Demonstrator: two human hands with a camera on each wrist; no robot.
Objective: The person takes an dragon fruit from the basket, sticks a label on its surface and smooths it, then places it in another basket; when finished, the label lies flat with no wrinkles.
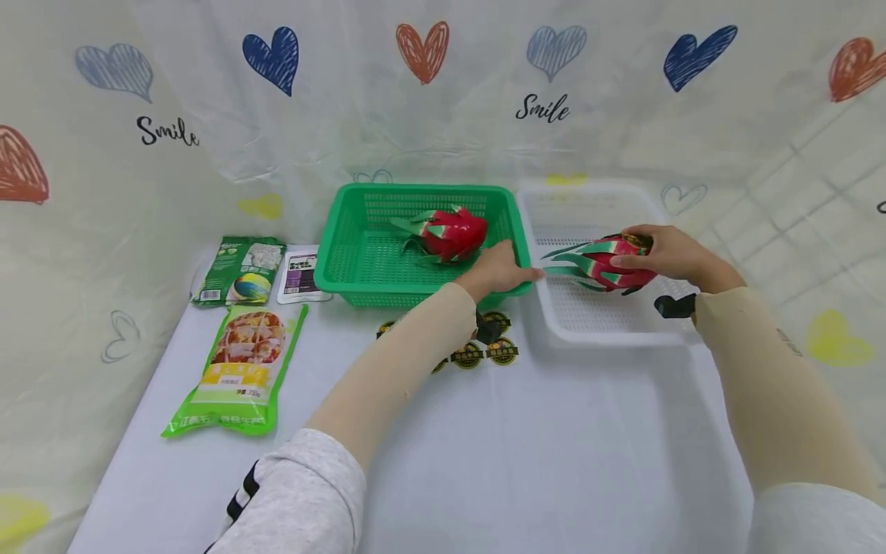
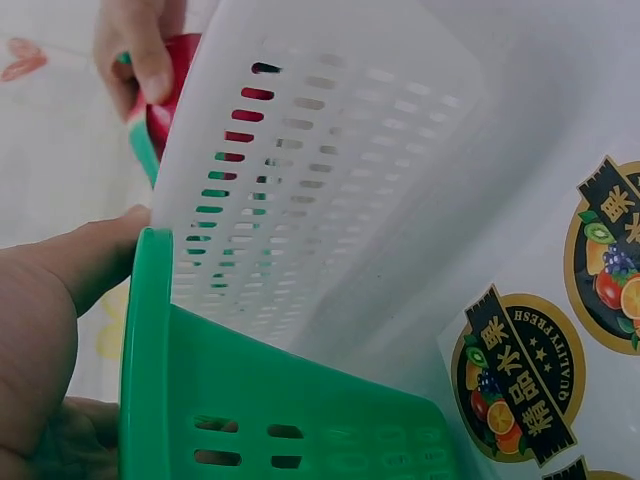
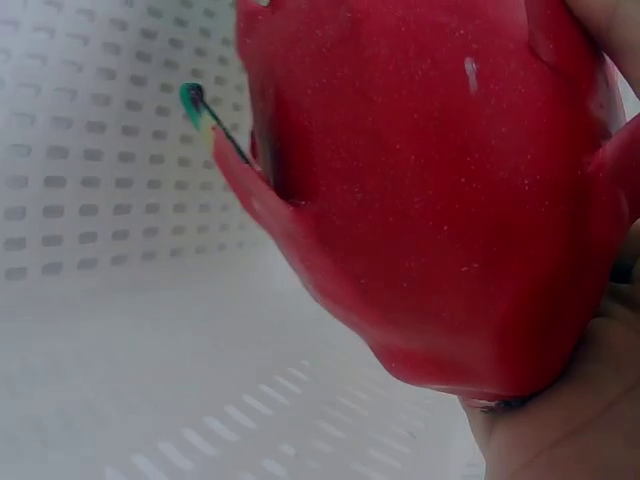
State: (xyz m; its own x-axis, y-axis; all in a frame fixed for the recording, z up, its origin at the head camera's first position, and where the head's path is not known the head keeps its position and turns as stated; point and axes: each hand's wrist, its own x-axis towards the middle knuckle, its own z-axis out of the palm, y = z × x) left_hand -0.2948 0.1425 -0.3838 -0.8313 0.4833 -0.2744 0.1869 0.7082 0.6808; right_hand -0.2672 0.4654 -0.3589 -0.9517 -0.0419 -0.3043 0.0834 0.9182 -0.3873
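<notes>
Dragon fruit (image 1: 609, 261) sits in the right hand (image 1: 667, 254) — grip curled round it, inside the white basket (image 1: 588, 323). Left hand (image 1: 494, 271) grips the near right rim of the green basket (image 1: 360, 261) — a second dragon fruit (image 1: 453, 233) lies inside it, on the table (image 1: 554, 446).

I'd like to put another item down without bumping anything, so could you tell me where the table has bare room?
The near half of the table, between the two forearms, is bare, as is the strip right of the noodle packet. It is crowded at the back: the green basket touches the white basket, stickers lie before them, and packets fill the left.
</notes>
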